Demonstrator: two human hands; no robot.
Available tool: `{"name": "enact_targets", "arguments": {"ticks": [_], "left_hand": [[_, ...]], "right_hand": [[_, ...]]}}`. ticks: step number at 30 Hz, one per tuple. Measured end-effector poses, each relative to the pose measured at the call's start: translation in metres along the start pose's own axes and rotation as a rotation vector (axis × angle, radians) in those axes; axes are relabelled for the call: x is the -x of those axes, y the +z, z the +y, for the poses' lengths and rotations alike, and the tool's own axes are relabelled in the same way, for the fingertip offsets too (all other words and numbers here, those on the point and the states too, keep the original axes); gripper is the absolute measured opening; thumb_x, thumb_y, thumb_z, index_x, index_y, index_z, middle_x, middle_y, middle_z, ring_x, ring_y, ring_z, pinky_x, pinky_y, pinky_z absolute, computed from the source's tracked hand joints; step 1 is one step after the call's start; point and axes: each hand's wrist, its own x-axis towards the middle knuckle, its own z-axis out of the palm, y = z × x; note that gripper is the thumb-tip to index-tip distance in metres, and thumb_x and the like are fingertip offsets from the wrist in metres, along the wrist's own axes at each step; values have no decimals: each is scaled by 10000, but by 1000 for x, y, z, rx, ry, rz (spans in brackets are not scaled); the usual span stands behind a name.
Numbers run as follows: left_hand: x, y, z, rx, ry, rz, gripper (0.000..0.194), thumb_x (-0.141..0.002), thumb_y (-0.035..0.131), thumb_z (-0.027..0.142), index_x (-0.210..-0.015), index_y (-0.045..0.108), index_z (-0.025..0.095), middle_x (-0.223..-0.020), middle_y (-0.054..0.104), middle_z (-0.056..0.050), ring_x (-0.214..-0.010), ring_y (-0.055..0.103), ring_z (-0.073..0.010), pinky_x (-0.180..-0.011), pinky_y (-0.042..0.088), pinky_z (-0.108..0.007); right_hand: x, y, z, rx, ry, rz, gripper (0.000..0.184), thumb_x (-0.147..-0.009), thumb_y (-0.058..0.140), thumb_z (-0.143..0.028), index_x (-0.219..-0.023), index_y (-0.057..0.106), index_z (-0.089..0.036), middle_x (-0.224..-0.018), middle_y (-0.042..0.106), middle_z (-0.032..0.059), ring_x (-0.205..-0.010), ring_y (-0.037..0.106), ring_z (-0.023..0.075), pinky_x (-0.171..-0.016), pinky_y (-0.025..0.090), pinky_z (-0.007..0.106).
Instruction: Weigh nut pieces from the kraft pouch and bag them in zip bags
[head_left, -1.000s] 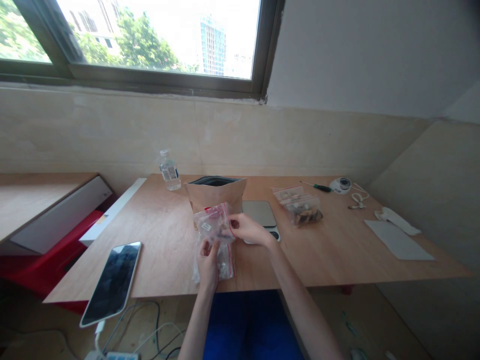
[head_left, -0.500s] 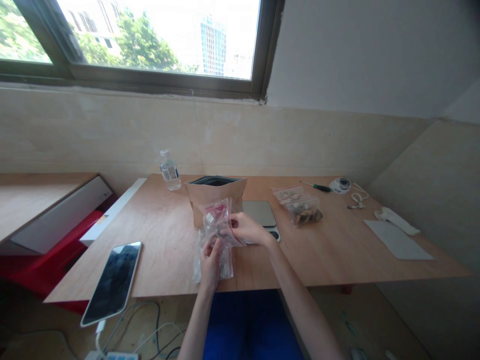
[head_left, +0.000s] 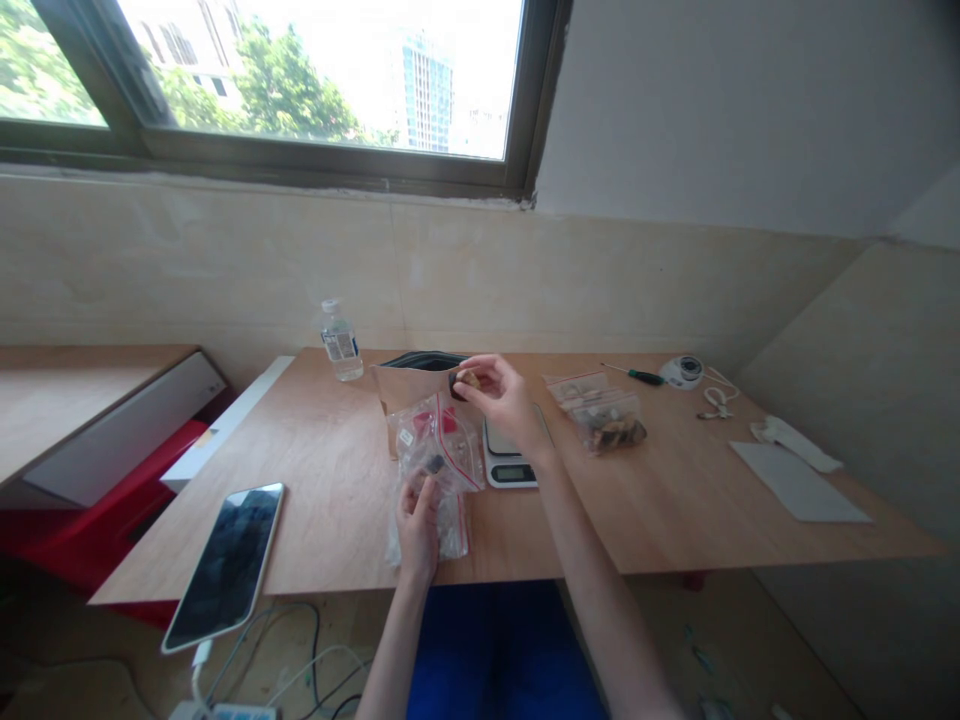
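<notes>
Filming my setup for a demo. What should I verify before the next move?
1. Mouth of the kraft pouch open: ok.
2. Pinch of the right hand on the small brown piece at the pouch mouth: ok.
3. Grip of the left hand on the clear zip bag: ok.
4. Red-edged seal of that bag open: cannot tell.
5. Reading on the digital scale: cannot tell, too small.
6. Gap between the hands and the second zip bag: ok.

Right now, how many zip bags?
2. One zip bag is at the left hand, in front of the kraft pouch; the other zip bag lies on the desk right of the kitchen scale, holding brown pieces. Clear plastic by that hand may be a third.
</notes>
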Motion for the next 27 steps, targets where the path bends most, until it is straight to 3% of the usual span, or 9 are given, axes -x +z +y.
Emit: {"name": "enact_targets", "arguments": {"ticks": [4,8,11,16,19,24,27], "left_hand": [[1,1,2,1,16,-10,377,-623,773,315,-956,637,201,-934,694,-16,-865,652,-135,-806,482,-244],[3,3,5,-74,30,-6,424,-628,767,348,-997,623,196,-928,695,-29,-842,654,-141,-765,486,-236],[5,5,7,-104,35,1,429,-619,773,360,-985,625,190,-862,694,-17,-768,647,-119,-718,480,-212],[4,4,5,-130,46,9,431,-616,772,372,-975,628,182,-833,689,-17,-718,639,-118,-679,478,-213],[3,1,2,-116,63,-16,391,-650,757,353,-982,627,193,-858,692,-11,-749,641,-113,-716,477,-213],[2,-3,-1,-133,79,-81,358,-673,745,340,-979,632,195,-905,699,-22,-823,651,-140,-774,487,-247],[3,-2,0,-160,80,-74,358,-674,745,348,-975,639,186,-917,705,-32,-841,656,-151,-785,494,-254]], "right_hand": [[-24,19,-8,218,-202,110,174,-804,644,-306,-952,608,-223,-956,678,12,-906,626,153,-844,473,275],[-35,36,0,488,-294,21,125,-848,605,-285,-959,636,-238,-963,692,20,-938,618,181,-875,449,312],[-36,39,7,563,-319,-29,163,-892,544,-281,-1011,640,-225,-987,696,30,-924,623,177,-858,449,303],[-27,32,6,651,-393,-102,239,-938,447,-248,-1031,660,-192,-1092,662,72,-1056,567,184,-952,402,324],[-14,25,1,652,-422,-43,267,-933,436,-207,-1130,615,-199,-1224,575,87,-1152,494,192,-1017,346,358],[16,9,-5,489,-370,118,273,-898,386,-110,-931,636,-215,-956,592,52,-987,546,172,-902,420,321],[29,2,-6,502,-350,139,253,-882,407,-121,-896,636,-225,-985,588,54,-1003,534,184,-915,407,337]]}}
